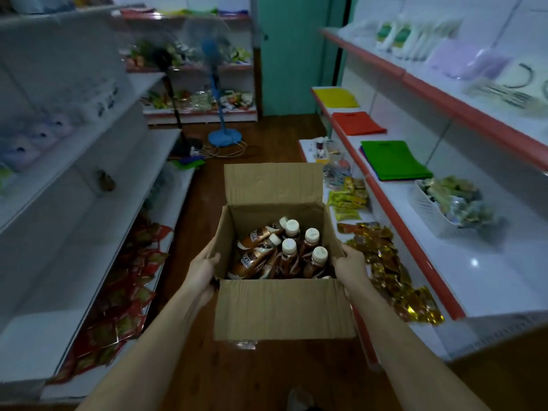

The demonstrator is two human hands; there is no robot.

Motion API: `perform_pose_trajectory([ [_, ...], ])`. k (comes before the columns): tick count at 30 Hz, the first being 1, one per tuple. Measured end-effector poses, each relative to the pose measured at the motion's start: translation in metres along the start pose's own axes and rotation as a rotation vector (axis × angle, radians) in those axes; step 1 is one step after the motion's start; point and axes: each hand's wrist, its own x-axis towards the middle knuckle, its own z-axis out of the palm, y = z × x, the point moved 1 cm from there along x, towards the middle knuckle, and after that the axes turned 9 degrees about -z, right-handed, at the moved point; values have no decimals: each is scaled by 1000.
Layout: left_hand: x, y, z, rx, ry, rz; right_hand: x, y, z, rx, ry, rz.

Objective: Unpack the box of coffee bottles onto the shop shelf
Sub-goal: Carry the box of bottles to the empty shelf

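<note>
An open brown cardboard box (281,310) is held up in the aisle, its flaps folded outward. Inside are several brown coffee bottles (289,250) with cream caps; some stand upright on the right, others lie tilted on the left. My left hand (203,271) grips the box's left wall, thumb over the rim. My right hand (351,266) grips the right wall the same way. A white shelf with a red edge (486,280) runs along the right, beside the box.
Gold snack packets (394,280) and yellow ones fill the lower right shelf. A white basket (444,209) and green, orange and yellow bags sit on the right shelf. Red packets (118,307) line the left bottom shelf. A blue fan (221,108) stands ahead on the wooden floor.
</note>
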Motion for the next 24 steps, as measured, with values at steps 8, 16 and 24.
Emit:
perform_pose_trajectory([
  [8, 124, 76, -6, -109, 185, 36, 174, -50, 71, -33, -201, -28],
  [16, 278, 154, -32, -192, 226, 50, 343, -73, 175, -74, -302, -53],
  [24, 419, 260, -50, -182, 210, 53, 500, -95, 275, -77, -323, -19],
])
